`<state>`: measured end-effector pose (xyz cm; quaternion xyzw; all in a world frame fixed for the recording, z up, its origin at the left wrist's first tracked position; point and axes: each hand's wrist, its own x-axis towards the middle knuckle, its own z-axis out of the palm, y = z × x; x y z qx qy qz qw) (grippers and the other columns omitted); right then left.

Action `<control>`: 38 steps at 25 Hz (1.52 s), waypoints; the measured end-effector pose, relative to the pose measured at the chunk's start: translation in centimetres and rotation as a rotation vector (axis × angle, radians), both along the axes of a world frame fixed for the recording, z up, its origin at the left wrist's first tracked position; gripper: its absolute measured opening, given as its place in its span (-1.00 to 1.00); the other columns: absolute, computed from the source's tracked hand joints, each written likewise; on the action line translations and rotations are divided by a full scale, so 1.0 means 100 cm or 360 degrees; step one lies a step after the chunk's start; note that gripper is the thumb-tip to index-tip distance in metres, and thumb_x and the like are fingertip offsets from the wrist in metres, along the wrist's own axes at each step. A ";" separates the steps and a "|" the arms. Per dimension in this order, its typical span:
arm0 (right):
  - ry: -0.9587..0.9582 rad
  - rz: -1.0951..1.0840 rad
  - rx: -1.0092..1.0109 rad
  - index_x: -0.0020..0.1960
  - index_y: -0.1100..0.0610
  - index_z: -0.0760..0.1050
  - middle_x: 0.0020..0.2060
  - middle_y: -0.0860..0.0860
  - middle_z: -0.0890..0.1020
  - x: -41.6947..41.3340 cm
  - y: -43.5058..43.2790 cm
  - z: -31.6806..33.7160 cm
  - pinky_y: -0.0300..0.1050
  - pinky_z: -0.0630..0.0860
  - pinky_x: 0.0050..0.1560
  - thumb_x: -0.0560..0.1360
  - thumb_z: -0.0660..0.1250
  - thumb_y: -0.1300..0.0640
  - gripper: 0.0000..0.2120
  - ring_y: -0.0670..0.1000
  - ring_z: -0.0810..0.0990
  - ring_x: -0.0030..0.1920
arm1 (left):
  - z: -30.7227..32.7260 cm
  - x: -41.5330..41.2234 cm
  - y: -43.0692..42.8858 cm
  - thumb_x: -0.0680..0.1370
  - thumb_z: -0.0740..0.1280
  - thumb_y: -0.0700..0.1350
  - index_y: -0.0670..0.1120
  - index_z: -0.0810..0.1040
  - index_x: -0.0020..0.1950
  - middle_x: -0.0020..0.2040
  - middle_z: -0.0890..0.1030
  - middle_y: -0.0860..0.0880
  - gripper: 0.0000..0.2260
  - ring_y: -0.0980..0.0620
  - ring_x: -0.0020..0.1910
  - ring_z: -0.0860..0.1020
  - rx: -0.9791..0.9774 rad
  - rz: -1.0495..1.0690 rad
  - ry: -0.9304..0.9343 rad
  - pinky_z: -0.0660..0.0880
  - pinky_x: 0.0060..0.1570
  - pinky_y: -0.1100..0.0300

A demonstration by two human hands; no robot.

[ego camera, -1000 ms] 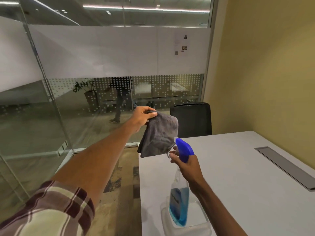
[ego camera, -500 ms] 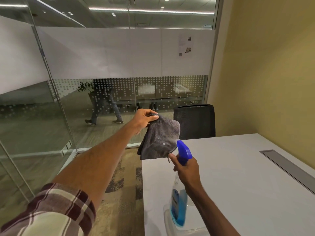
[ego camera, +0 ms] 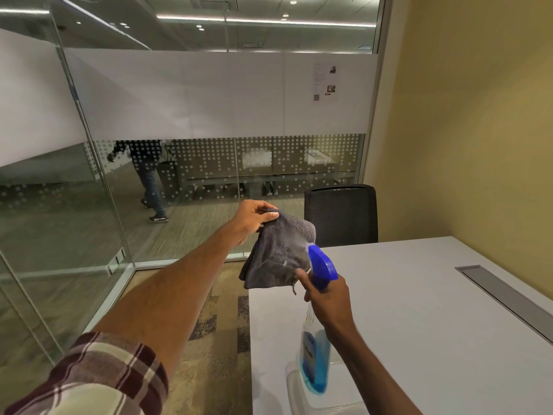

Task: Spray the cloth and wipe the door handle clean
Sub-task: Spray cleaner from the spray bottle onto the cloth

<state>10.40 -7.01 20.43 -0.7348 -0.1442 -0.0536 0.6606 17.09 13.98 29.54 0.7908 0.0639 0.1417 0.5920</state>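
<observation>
The left hand [ego camera: 254, 218] pinched the cloth [ego camera: 279, 253] by its top, hanging over the tabletop [ego camera: 419, 310] edge; the right hand [ego camera: 327, 298] gripped the bottle [ego camera: 315, 348] (nozzle close). Short bursts, aimed mid-cloth, seemed best.

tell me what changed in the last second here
Little. A faint mist now shows at the blue nozzle of the clear plastic spray bottle, aimed at the grey microfibre cloth. Behind the glass wall a passer-by walked left. The left hand still pinches the cloth's top; the right hand still grips the bottle.
</observation>
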 end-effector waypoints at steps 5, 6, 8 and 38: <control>0.0077 0.0050 0.0058 0.01 0.18 0.51 -0.31 0.04 0.59 -0.004 -0.004 -0.010 -0.44 0.50 -0.36 0.47 0.41 0.07 -0.78 -0.02 0.57 -0.33 | 0.002 -0.001 0.000 0.53 0.39 -0.27 -0.09 0.64 -0.06 -0.07 0.63 -0.06 -0.91 0.04 -0.06 0.60 -0.0026 0.0010 -0.0013 0.59 -0.12 0.18; 0.0114 0.0084 0.0065 0.03 0.16 0.51 -0.29 0.06 0.60 -0.007 -0.005 -0.014 -0.42 0.51 -0.36 0.47 0.41 0.07 -0.78 -0.01 0.58 -0.33 | 0.004 -0.001 0.000 0.54 0.39 -0.27 -0.09 0.64 -0.06 -0.07 0.63 -0.06 -0.91 0.05 -0.07 0.59 -0.0044 0.0010 -0.0020 0.58 -0.16 0.20; 0.0169 0.0113 0.0047 0.04 0.17 0.51 -0.27 0.09 0.60 -0.013 -0.007 -0.026 -0.39 0.52 -0.35 0.47 0.41 0.09 -0.78 -0.01 0.58 -0.32 | 0.009 -0.002 0.002 0.54 0.38 -0.27 -0.09 0.64 -0.07 -0.09 0.63 -0.05 -0.90 0.08 -0.11 0.59 -0.0084 0.0002 -0.0030 0.55 -0.26 0.27; 0.0133 0.0114 0.0178 0.17 0.07 0.49 -0.08 0.02 0.64 0.035 -0.045 -0.057 -0.25 0.58 -0.18 0.48 0.40 0.13 -0.72 0.07 0.64 -0.18 | -0.016 -0.025 -0.016 0.54 0.39 -0.27 -0.08 0.64 -0.09 -0.17 0.64 0.00 -0.89 0.14 -0.20 0.60 0.0000 0.0050 0.0021 0.54 -0.32 0.31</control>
